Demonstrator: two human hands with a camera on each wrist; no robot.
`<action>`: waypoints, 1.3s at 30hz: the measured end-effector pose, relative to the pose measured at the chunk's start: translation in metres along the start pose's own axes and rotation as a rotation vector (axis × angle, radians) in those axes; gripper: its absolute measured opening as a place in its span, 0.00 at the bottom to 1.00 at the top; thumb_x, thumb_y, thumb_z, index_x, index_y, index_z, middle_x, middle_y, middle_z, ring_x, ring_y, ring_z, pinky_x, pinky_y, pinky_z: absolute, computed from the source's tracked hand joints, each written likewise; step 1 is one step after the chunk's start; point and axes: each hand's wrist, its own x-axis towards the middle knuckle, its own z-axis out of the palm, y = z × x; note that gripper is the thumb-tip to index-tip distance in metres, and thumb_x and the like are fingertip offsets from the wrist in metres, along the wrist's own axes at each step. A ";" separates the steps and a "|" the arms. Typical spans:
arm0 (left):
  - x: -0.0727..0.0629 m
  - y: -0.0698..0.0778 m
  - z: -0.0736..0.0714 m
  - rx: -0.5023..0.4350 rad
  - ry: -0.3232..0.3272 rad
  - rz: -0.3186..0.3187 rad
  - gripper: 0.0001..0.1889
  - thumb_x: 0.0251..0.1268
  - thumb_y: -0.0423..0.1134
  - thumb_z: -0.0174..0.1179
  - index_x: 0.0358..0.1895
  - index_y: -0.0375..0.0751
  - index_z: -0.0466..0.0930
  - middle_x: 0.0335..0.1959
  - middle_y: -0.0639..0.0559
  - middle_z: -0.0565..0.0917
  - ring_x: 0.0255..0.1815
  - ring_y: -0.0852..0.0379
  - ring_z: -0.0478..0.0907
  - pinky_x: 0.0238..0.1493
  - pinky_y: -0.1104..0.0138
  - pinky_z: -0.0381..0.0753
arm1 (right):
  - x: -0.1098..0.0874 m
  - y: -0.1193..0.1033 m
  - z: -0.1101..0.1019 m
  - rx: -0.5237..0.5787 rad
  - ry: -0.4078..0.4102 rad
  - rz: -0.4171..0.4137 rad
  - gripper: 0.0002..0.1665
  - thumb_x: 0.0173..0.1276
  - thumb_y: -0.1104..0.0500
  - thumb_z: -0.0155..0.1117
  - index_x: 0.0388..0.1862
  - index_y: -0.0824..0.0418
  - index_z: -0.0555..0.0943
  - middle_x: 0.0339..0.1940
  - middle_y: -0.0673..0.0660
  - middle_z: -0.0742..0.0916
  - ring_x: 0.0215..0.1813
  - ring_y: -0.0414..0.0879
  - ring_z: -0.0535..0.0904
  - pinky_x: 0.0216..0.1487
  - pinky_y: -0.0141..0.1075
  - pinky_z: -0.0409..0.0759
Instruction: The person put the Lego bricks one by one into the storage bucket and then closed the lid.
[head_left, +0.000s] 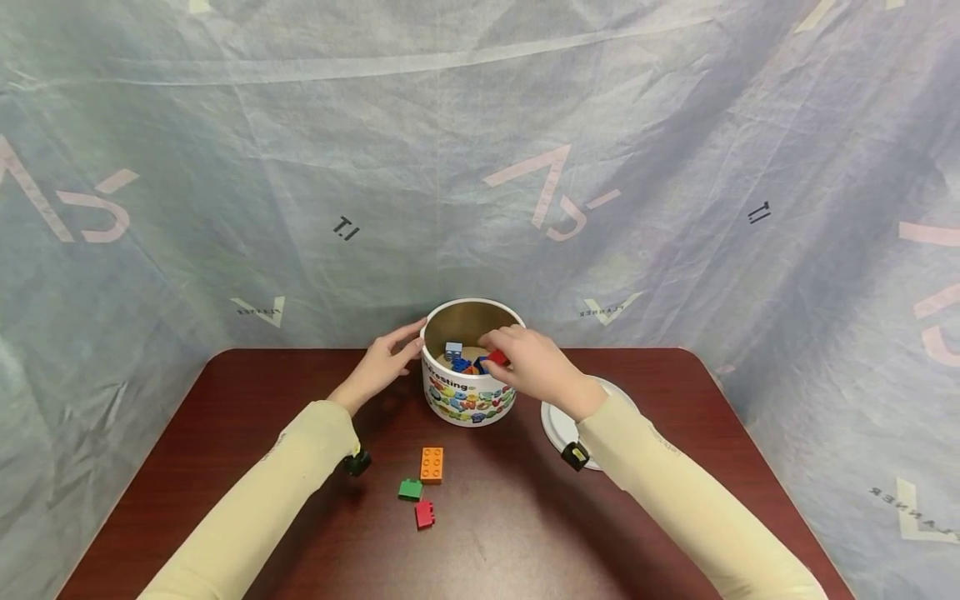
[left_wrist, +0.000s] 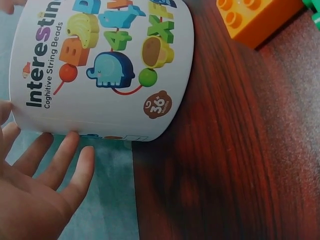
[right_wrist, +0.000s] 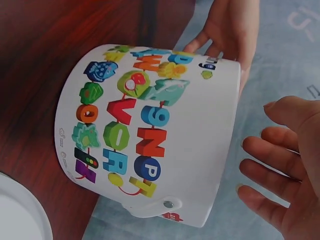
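A white round bucket (head_left: 468, 396) printed with colourful letters and animals stands at the back of the table. My left hand (head_left: 381, 365) is at its left side, fingers extended along the wall near the rim. Over the right part of the rim reaches my right hand (head_left: 536, 362), its fingers spread and slightly bent with nothing between them in the right wrist view. Inside the bucket lie a light-blue building block (head_left: 453, 351), a red block (head_left: 497, 357) just below the right fingers, and several blue pieces (head_left: 461, 365). The right hand hides part of the inside.
In front of the bucket lie an orange building block (head_left: 432, 465), a green block (head_left: 410, 489) and a red block (head_left: 425, 514). A white round lid (head_left: 558, 429) rests on the brown table (head_left: 480, 558), partly under the right forearm. Grey fabric (head_left: 420, 167) hangs behind the table and along its sides.
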 end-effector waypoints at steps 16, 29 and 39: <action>-0.001 -0.001 0.000 -0.003 0.004 0.016 0.29 0.84 0.52 0.52 0.82 0.55 0.62 0.78 0.43 0.69 0.65 0.40 0.80 0.55 0.47 0.85 | -0.031 -0.018 0.010 0.002 0.072 -0.128 0.13 0.70 0.57 0.73 0.50 0.60 0.86 0.44 0.53 0.88 0.45 0.47 0.84 0.46 0.42 0.85; 0.001 -0.003 -0.002 -0.009 -0.006 0.029 0.29 0.83 0.53 0.53 0.82 0.55 0.63 0.78 0.42 0.69 0.65 0.38 0.80 0.57 0.46 0.84 | -0.051 -0.033 0.051 0.044 -0.026 -0.154 0.15 0.71 0.54 0.73 0.52 0.60 0.86 0.46 0.52 0.88 0.50 0.45 0.84 0.52 0.40 0.85; 0.001 -0.004 -0.003 -0.017 -0.013 0.024 0.29 0.83 0.54 0.52 0.82 0.56 0.63 0.79 0.43 0.68 0.65 0.40 0.80 0.59 0.45 0.83 | -0.063 -0.045 0.083 0.067 -0.085 -0.165 0.15 0.73 0.50 0.71 0.52 0.57 0.86 0.45 0.50 0.87 0.48 0.43 0.84 0.50 0.36 0.84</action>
